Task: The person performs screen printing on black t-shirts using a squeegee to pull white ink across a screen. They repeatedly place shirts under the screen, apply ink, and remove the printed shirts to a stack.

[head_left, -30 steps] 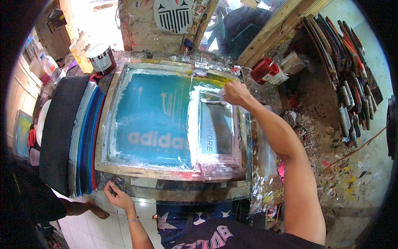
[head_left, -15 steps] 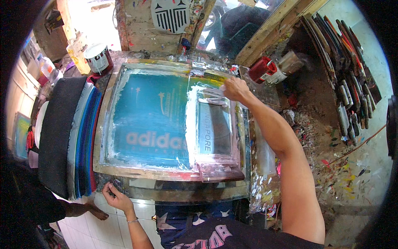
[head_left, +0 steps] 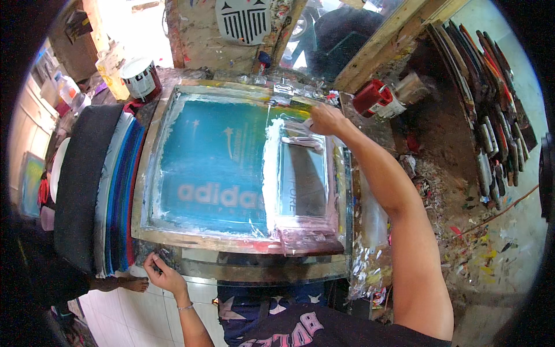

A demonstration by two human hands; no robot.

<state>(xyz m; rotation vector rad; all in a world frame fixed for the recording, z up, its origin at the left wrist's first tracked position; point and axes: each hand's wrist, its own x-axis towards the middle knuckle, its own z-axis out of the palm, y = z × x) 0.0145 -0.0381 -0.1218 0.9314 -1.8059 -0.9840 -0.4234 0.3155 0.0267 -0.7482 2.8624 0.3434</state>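
Note:
A wooden-framed printing screen (head_left: 137,202) with blue-green mesh lies on the bench in front of me. Thick white paint borders a smaller grey-looking window (head_left: 309,188) on its right side, where part of some lettering shows. My right hand (head_left: 328,120) is closed at the far end of this window, around a paint-smeared squeegee (head_left: 304,140) mostly hidden under the fingers. Just off the screen's near left corner, my left hand (head_left: 166,276) has its fingers curled in toward the thumb, with nothing visible in them. It is close to a stack of coloured cloth pieces (head_left: 119,196).
A dark padded block (head_left: 87,191) stands beside the cloth stack. Paint tubs stand at the far left (head_left: 140,79) and far right (head_left: 378,99). Metal hinge clamps (head_left: 283,91) are at the screen's far edge. Several squeegees (head_left: 491,110) lean right. Another person's foot (head_left: 134,284) shows at left.
The view has shifted slightly. My right hand stays at the window's far end, and less of the window's lettering shows. The other person's foot has moved back a little. My left hand hardly moved.

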